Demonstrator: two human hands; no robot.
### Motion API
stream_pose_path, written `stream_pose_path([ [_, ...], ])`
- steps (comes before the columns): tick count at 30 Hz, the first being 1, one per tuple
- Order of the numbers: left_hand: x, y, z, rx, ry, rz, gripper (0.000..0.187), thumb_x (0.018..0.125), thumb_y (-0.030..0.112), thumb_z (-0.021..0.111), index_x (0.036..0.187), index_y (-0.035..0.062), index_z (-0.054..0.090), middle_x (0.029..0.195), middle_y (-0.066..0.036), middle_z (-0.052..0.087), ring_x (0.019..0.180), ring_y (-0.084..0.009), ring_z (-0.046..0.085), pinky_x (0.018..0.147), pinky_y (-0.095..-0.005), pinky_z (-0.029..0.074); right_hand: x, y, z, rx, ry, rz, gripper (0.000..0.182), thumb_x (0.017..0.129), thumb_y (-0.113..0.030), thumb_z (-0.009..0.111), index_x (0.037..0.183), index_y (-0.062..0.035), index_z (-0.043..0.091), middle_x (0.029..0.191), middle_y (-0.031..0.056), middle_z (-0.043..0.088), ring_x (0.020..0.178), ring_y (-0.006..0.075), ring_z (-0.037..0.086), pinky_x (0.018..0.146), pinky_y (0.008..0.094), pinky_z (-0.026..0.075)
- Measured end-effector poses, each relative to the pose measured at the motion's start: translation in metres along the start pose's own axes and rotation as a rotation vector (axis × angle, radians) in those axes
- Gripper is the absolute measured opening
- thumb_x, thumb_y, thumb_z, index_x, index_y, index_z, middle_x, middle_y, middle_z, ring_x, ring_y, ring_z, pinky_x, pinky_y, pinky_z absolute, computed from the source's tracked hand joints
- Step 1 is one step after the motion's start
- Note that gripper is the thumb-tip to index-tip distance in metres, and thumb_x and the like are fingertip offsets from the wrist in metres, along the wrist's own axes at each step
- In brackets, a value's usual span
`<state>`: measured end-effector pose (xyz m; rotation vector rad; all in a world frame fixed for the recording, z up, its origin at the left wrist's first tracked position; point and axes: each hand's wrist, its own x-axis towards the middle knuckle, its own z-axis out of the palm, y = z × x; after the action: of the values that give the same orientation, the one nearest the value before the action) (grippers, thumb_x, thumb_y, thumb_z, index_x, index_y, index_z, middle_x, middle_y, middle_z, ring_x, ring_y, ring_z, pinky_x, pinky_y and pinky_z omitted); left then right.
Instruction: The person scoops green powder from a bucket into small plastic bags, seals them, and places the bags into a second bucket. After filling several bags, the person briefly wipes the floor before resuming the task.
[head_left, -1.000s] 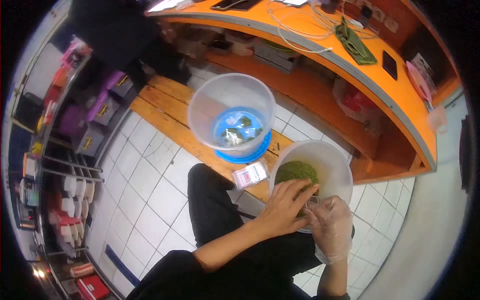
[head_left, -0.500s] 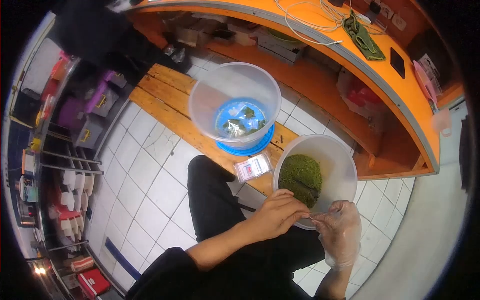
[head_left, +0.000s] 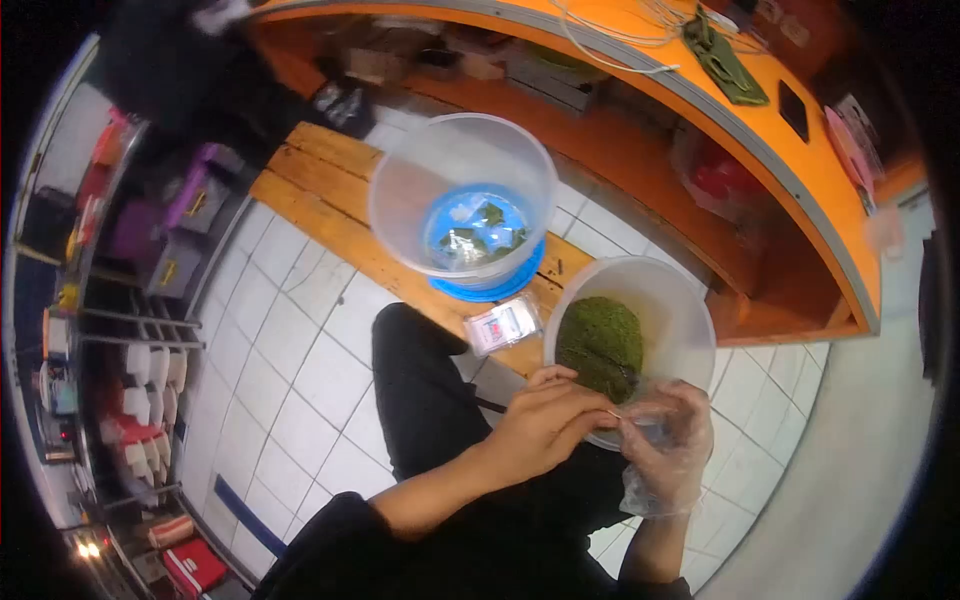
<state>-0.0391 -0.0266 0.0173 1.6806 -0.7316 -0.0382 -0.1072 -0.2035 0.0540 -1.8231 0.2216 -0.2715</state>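
Observation:
My bare left hand (head_left: pixel 545 420) and my right hand (head_left: pixel 668 440), which wears a clear plastic glove, meet at the near rim of a white bucket (head_left: pixel 690 300). Both pinch a small clear plastic bag (head_left: pixel 640 410) between their fingertips. The bucket holds a mound of green crumbly stuff (head_left: pixel 600 345). Beyond it, a clear bucket (head_left: pixel 400 200) stands on a blue lid (head_left: pixel 470 292) and has several small filled packets (head_left: pixel 475 235) at its bottom.
A flat pack of small bags (head_left: pixel 503 325) lies on the wooden bench (head_left: pixel 310 200) between the two buckets. An orange counter (head_left: pixel 800 170) with cables and phones curves behind. Shelves of boxes (head_left: pixel 150 250) line the left. My dark-trousered leg (head_left: pixel 420 400) is below.
My left hand has come out of the green stuff in the white bucket and drawn back to the near rim, where both hands now pinch the small bag.

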Motion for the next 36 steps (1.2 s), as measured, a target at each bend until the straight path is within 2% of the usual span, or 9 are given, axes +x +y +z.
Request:
stream_pose_path([
  [8, 0.002, 0.004, 0.003, -0.059, -0.033, 0.004, 0.01, 0.089, 0.006, 0.072, 0.099, 0.005, 0.071, 0.09, -0.007, 0.072, 0.081, -0.0237, 0.067, 0.091, -0.0396, 0.047, 0.002, -0.007, -0.002, 0.123, -0.011, 0.087, 0.061, 0.075, 0.003, 0.084, 0.127, -0.0003, 0.054, 0.101, 0.0118, 0.07, 0.086, 0.0162, 0.071, 0.077, 0.0289, 0.057],
  [17, 0.002, 0.014, -0.01, -0.01, 0.084, -0.033, 0.008, 0.09, 0.003, 0.072, 0.096, -0.0013, 0.068, 0.087, -0.012, 0.07, 0.08, -0.0214, 0.065, 0.075, -0.0329, 0.049, -0.002, 0.013, -0.014, 0.21, 0.073, 0.085, 0.07, 0.075, -0.005, 0.086, 0.135, -0.0026, 0.05, 0.086, 0.0049, 0.07, 0.095, 0.0185, 0.068, 0.1, 0.0364, 0.047],
  [21, 0.019, 0.016, -0.043, 0.021, 0.514, -0.124, 0.009, 0.094, 0.006, 0.069, 0.09, -0.0023, 0.068, 0.08, -0.008, 0.066, 0.073, -0.0146, 0.06, 0.066, -0.0284, 0.047, -0.001, 0.026, -0.027, 0.333, 0.31, 0.176, 0.069, 0.075, -0.009, 0.085, 0.134, -0.004, 0.05, 0.08, 0.0016, 0.068, 0.095, 0.0174, 0.065, 0.104, 0.0375, 0.043],
  [23, 0.044, 0.024, -0.074, 0.047, 0.729, -0.322, 0.027, 0.103, 0.02, 0.06, 0.104, -0.0053, 0.071, 0.094, -0.01, 0.071, 0.087, -0.0155, 0.063, 0.082, -0.0298, 0.049, -0.002, 0.04, -0.037, 0.402, 0.374, 0.141, 0.067, 0.075, -0.009, 0.086, 0.133, -0.0043, 0.051, 0.08, 0.0011, 0.067, 0.093, 0.0162, 0.064, 0.103, 0.0366, 0.044],
  [28, 0.056, -0.022, -0.098, 0.25, 0.964, -0.195, 0.042, 0.107, 0.029, 0.047, 0.107, -0.0042, 0.072, 0.097, -0.011, 0.073, 0.084, -0.0197, 0.062, 0.078, -0.0339, 0.047, -0.015, 0.029, -0.034, 0.268, 0.325, 0.2, 0.057, 0.076, -0.01, 0.086, 0.124, -0.005, 0.057, 0.085, 0.0026, 0.065, 0.089, 0.015, 0.063, 0.091, 0.0335, 0.048],
  [31, -0.003, -0.071, -0.064, 0.475, 0.683, -0.292, 0.03, 0.102, 0.019, 0.051, 0.094, -0.0021, 0.071, 0.087, -0.013, 0.069, 0.077, -0.0192, 0.062, 0.068, -0.0366, 0.048, -0.026, 0.037, -0.033, 0.256, 0.287, 0.198, 0.049, 0.076, -0.008, 0.086, 0.118, -0.0042, 0.06, 0.089, 0.0041, 0.064, 0.089, 0.014, 0.063, 0.086, 0.0305, 0.049],
  [32, -0.018, -0.109, -0.05, 0.486, 0.548, -0.174, 0.014, 0.094, 0.006, 0.059, 0.095, -0.003, 0.07, 0.087, -0.018, 0.071, 0.072, -0.0309, 0.069, 0.069, -0.0374, 0.055, -0.028, 0.04, -0.033, 0.28, 0.242, 0.162, 0.045, 0.076, -0.007, 0.085, 0.114, -0.0035, 0.062, 0.09, 0.0049, 0.064, 0.088, 0.0135, 0.063, 0.082, 0.0286, 0.05],
  [34, -0.033, -0.161, -0.027, 0.746, 0.14, -0.367, 0.039, 0.087, 0.025, 0.073, 0.114, -0.0021, 0.066, 0.112, -0.021, 0.069, 0.107, -0.0339, 0.066, 0.088, -0.0479, 0.052, -0.031, 0.035, -0.022, 0.282, 0.191, 0.184, 0.042, 0.076, -0.006, 0.085, 0.111, -0.0028, 0.063, 0.091, 0.0052, 0.065, 0.089, 0.0133, 0.063, 0.08, 0.0276, 0.05],
  [36, -0.043, -0.202, -0.015, 0.937, 0.059, -0.36, 0.053, 0.084, 0.03, 0.076, 0.123, -0.0023, 0.059, 0.124, -0.022, 0.063, 0.117, -0.035, 0.059, 0.093, -0.0514, 0.049, -0.029, 0.019, -0.006, 0.318, 0.115, 0.228, 0.038, 0.077, -0.003, 0.084, 0.109, -0.0007, 0.065, 0.09, 0.0064, 0.066, 0.084, 0.0133, 0.063, 0.07, 0.0246, 0.05],
])
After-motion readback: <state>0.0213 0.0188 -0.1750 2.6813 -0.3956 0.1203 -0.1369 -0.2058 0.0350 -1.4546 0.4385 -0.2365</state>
